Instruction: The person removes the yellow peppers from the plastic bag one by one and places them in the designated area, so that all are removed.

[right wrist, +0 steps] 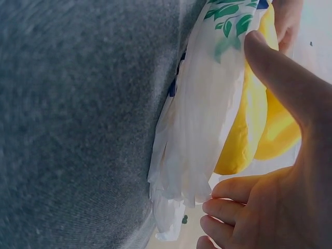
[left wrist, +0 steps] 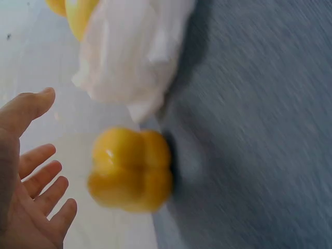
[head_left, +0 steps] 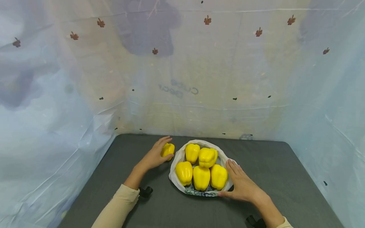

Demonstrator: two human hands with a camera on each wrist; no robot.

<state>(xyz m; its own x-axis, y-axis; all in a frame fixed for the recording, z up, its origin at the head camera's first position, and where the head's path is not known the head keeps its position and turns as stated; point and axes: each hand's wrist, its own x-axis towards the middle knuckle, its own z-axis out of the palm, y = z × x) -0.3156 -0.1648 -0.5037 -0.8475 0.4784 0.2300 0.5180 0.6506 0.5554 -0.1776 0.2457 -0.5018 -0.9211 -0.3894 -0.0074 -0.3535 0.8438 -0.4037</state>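
Several yellow bell peppers (head_left: 201, 178) sit inside a white plastic bag (head_left: 172, 174) whose mouth is spread wide and rolled down. Just left of the bag, one more bell pepper (left wrist: 130, 170) rests on the dark cloth. My left hand (head_left: 156, 155) is beside that single pepper, thumb and fingers spread; the left wrist view shows a gap between fingers and pepper. On the bag's right side my right hand (head_left: 242, 183) has its fingers extended along the rim. Its thumb lies over the front edge, near a green leaf print (right wrist: 236, 19) on the plastic.
A dark grey cloth-covered table (head_left: 265, 164) lies under everything. Pale plastic sheeting (head_left: 182, 79) with small brown leaf shapes hangs behind the table and along both sides. Black straps (head_left: 146, 192) show at the wrists.
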